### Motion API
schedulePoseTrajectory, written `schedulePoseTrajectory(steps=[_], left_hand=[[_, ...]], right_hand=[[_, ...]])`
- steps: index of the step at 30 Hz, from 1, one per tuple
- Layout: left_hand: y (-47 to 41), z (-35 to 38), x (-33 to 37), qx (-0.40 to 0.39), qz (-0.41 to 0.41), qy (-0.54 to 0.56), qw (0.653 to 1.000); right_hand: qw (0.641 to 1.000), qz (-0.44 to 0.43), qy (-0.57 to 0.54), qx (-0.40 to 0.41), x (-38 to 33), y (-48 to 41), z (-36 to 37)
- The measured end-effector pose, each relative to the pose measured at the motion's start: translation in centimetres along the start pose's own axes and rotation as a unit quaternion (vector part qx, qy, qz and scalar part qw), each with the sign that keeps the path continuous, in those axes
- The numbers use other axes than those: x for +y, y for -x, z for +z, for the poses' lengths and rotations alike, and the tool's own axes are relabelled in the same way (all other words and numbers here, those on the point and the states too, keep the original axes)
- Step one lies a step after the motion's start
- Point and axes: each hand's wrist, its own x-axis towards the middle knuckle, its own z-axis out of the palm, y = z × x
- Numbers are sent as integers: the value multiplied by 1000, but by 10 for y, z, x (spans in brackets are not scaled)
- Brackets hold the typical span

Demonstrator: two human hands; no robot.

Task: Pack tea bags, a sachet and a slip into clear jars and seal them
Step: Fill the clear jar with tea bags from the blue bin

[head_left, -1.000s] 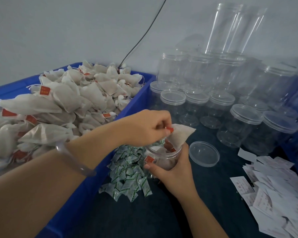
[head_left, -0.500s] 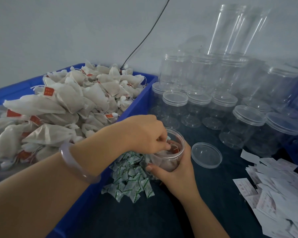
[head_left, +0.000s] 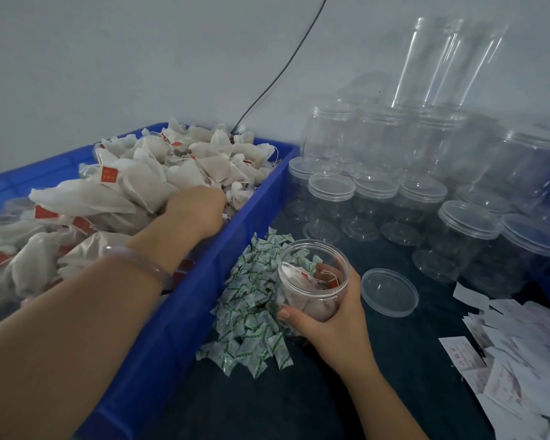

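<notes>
In the blue crate [head_left: 188, 312] — left hand [head_left: 197, 211] now among tea bags [head_left: 146, 179], grip unseen | right hand [head_left: 331, 319] still grips jar [head_left: 299, 290]

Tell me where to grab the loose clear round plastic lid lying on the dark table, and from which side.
I'd pinch the clear round plastic lid by its raised rim, coming from above at its near edge. It lies flat on the dark table, so only the rim offers purchase; lidded clear jars crowd behind it.
</notes>
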Motion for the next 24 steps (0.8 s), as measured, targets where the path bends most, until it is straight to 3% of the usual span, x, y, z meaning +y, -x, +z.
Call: schedulePoseTrajectory(steps=[5, 10, 13, 16, 20, 24], left_hand=[[-5, 5, 3, 53, -19, -17, 998], [-3, 9, 4, 51, 10, -38, 998], [-3, 2, 3, 40, -18, 14, 999], [-4, -11, -4, 67, -43, 139, 987], [3, -36, -18, 183, -23, 328, 927], [15, -47, -19, 196, -13, 544, 815]], right_hand=[[1000, 0, 5, 0, 1, 1, -1], [1000, 0, -1, -2, 0, 1, -1], [1000, 0, -3, -2, 0, 1, -1], [1000, -2, -8, -2, -1, 1, -1], [1000, -3, -14, -3, -1, 1, -1], [1000, -1, -16, -5, -1, 1, -1]])
